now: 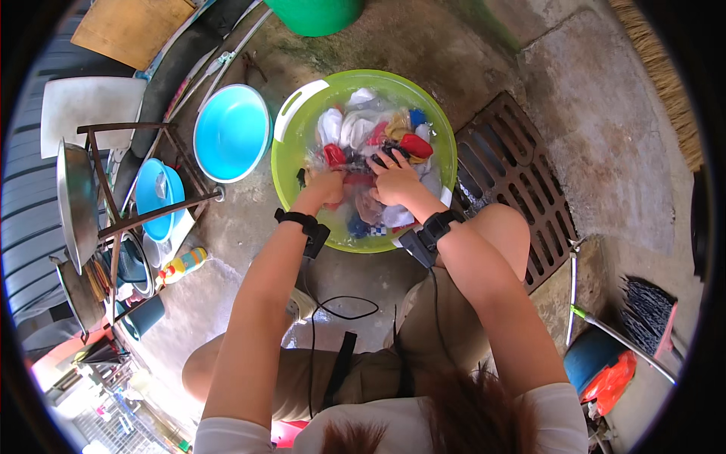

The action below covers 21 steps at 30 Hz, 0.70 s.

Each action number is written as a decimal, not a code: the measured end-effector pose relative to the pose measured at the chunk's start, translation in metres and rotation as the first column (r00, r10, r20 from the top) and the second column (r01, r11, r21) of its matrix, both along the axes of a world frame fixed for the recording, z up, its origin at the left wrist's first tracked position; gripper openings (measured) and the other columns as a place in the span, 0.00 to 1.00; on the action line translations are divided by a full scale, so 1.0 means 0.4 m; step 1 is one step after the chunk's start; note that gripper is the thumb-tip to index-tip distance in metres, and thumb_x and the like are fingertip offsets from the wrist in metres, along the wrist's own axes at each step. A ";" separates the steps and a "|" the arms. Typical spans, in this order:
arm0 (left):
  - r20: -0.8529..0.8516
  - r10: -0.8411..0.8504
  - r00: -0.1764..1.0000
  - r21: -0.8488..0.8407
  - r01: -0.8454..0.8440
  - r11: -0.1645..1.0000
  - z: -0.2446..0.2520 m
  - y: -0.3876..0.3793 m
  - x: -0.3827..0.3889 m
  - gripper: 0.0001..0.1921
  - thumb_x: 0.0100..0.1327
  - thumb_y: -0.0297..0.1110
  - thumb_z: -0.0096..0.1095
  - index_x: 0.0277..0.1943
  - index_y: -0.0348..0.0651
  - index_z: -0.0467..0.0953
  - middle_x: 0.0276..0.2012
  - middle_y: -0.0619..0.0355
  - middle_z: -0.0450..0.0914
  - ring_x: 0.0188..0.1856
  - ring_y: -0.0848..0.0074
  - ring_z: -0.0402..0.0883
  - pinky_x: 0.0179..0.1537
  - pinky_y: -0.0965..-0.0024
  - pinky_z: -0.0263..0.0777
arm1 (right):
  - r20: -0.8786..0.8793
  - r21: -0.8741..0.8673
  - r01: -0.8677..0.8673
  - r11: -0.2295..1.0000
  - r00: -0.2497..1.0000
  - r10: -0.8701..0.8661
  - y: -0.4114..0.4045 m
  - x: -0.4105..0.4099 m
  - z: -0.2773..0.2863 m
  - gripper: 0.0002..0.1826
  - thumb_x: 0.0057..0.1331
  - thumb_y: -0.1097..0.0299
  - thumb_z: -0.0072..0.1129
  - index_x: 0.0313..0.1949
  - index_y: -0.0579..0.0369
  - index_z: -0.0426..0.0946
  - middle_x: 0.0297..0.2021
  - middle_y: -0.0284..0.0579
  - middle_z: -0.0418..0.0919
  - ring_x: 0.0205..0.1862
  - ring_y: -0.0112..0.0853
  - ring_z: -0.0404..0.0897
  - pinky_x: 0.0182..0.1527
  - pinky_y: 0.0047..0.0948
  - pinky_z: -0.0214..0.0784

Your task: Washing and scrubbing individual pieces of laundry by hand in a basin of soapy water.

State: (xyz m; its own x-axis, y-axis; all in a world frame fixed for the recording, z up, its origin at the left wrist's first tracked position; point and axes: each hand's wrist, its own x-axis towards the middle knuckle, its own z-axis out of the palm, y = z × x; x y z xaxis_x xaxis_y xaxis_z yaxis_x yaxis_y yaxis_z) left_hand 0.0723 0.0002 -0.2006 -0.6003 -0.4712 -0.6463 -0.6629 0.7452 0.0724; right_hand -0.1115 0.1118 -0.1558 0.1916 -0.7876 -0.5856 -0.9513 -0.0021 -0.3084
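Observation:
A round green plastic basin [283, 164] with white handles stands on the concrete floor, holding water and wet clothes [357, 127] in white, red, tan, blue and black. At the basin's left side, my left hand [325, 186] is bent down into the water by a red cloth; its fingertips are partly hidden, so its grip is unclear. Over the middle of the clothes lies my right hand [395, 177], fingers spread on dark and red fabric, a ring on one finger. Both wrists wear black straps with small devices, and cables run down from them.
An empty light-blue basin [232, 133] stands left of the green one. A rusty metal rack [159, 214], a smaller blue basin [160, 198] and a yellow bottle [182, 265] are farther left. A rusty drain grate [510, 181] lies right; a green tub [317, 14] is ahead. A broom [649, 312] is lower right.

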 end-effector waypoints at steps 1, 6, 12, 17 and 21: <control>-0.018 0.049 0.999 0.060 -0.047 0.997 0.007 -0.016 -0.012 0.27 0.57 0.47 0.65 0.56 0.40 0.76 0.45 0.45 0.81 0.49 0.52 0.80 0.55 0.46 0.65 | 0.044 -0.119 0.011 0.993 0.999 -0.006 -0.002 -0.001 -0.015 0.23 0.67 0.49 0.47 0.50 0.50 0.82 0.68 0.43 0.64 0.73 0.38 0.54 0.73 0.44 0.38; -0.338 0.434 0.835 0.388 -0.297 0.873 0.169 -0.027 -0.064 0.20 0.51 0.43 0.68 0.37 0.31 0.82 0.36 0.46 0.85 0.39 0.62 0.84 0.40 0.64 0.76 | 0.567 -0.111 0.677 0.728 0.645 -0.513 -0.043 -0.030 -0.041 0.21 0.69 0.53 0.45 0.40 0.57 0.81 0.45 0.57 0.79 0.51 0.50 0.76 0.57 0.43 0.65; -0.462 0.859 0.221 0.778 -0.364 0.512 0.451 0.048 -0.108 0.15 0.60 0.34 0.61 0.46 0.30 0.78 0.39 0.53 0.84 0.40 0.74 0.82 0.43 0.69 0.75 | 0.856 -0.119 0.858 0.499 0.344 -0.387 -0.077 -0.017 0.002 0.29 0.74 0.43 0.35 0.59 0.51 0.72 0.58 0.50 0.75 0.62 0.46 0.70 0.64 0.38 0.56; -0.079 0.955 -0.286 0.995 0.035 0.093 0.504 0.072 -0.168 0.14 0.66 0.37 0.54 0.48 0.37 0.75 0.42 0.55 0.82 0.42 0.71 0.81 0.49 0.66 0.73 | 0.782 0.605 0.484 0.632 -0.508 -0.360 -0.097 -0.027 0.073 0.33 0.72 0.36 0.37 0.65 0.43 0.68 0.66 0.40 0.65 0.64 0.32 0.67 0.68 0.37 0.52; -0.103 0.891 -0.442 0.994 -0.072 0.079 0.405 0.055 -0.199 0.07 0.65 0.37 0.51 0.42 0.45 0.69 0.28 0.63 0.70 0.29 0.77 0.67 0.35 0.70 0.62 | 0.494 0.822 0.282 0.496 -0.785 -0.373 -0.071 -0.006 0.196 0.37 0.68 0.32 0.42 0.69 0.39 0.61 0.64 0.44 0.66 0.63 0.32 0.67 0.68 0.36 0.52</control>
